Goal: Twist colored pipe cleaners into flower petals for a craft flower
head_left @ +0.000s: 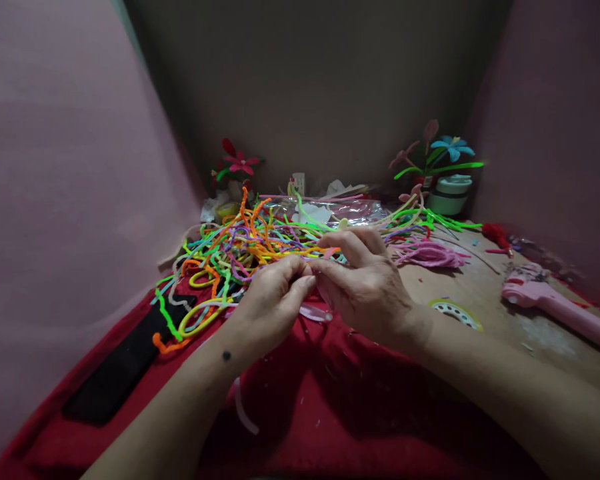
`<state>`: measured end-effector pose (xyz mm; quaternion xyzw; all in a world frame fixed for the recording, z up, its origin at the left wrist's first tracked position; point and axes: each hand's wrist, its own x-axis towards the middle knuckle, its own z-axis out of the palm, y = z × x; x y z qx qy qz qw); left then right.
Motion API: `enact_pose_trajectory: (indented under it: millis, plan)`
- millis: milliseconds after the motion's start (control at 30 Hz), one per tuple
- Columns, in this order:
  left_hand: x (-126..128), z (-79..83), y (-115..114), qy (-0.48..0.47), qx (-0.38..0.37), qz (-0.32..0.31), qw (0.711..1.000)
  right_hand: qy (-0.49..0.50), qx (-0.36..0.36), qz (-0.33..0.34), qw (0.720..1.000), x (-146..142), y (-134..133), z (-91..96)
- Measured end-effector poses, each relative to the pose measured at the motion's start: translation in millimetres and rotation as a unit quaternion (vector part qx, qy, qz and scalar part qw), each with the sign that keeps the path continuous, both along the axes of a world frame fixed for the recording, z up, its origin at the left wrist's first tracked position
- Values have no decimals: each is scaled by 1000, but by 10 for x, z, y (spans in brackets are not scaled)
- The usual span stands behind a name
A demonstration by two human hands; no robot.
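My left hand (280, 293) and my right hand (373, 287) meet in the middle of the view, thumbs and forefingers pinched together. Whatever lies between the fingertips is too small or hidden to name. A coral-orange bit (332, 253) shows by the right forefinger; whether it is held cannot be told. Just below the fingers is a pale, curved piece with a scalloped edge (316, 313). A tangled heap of pipe cleaners (250, 243) in orange, green, yellow and purple spreads right behind both hands.
A black flat object (125, 367) lies at left on the red cloth (300, 413). To the right are a pink glue gun (555, 303), a yellow-rimmed disc with holes (455, 313) and a pink bundle (433, 255). Pipe-cleaner flowers (453, 148) and a mint container (450, 195) stand behind.
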<state>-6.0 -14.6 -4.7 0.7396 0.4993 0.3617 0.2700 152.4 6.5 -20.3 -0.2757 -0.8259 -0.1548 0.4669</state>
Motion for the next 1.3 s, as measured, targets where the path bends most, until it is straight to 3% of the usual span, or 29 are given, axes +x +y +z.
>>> enact_pose_trajectory:
  millis: [100,200,267,333,433,567,667,733,900,1100,1200,1300]
  plan:
    - [6,17,-10,-11,-9,17,1000,-14,-38,7,999,1,20,12]
    - [10,7,4,-33,-11,34,999,35,-158,40,986,-1,-16,32]
    - [14,-11,15,-40,-4,45,998,81,-282,75,953,-4,-53,55]
    - [23,-26,18,-44,0,56,997,120,-398,114,902,-10,-82,79]
    - [43,-26,8,-50,10,69,996,166,-484,143,847,-23,-92,96]
    - [41,7,0,-58,27,69,996,204,-527,152,811,-41,-51,72]
    - [10,47,3,-7,108,73,991,224,-555,153,786,-44,-14,47]
    - [-6,76,3,14,124,70,990,226,-558,157,783,-40,3,38]
    - [-8,121,-5,-74,-14,45,996,207,-539,176,798,-24,15,46]
    - [0,97,1,-198,-126,6,972,230,-529,189,795,-51,4,51]
    - [11,56,29,-216,-128,1,968,268,-557,199,761,-72,-3,49]
    - [26,7,65,-232,-116,3,966,308,-606,232,695,-85,1,39]
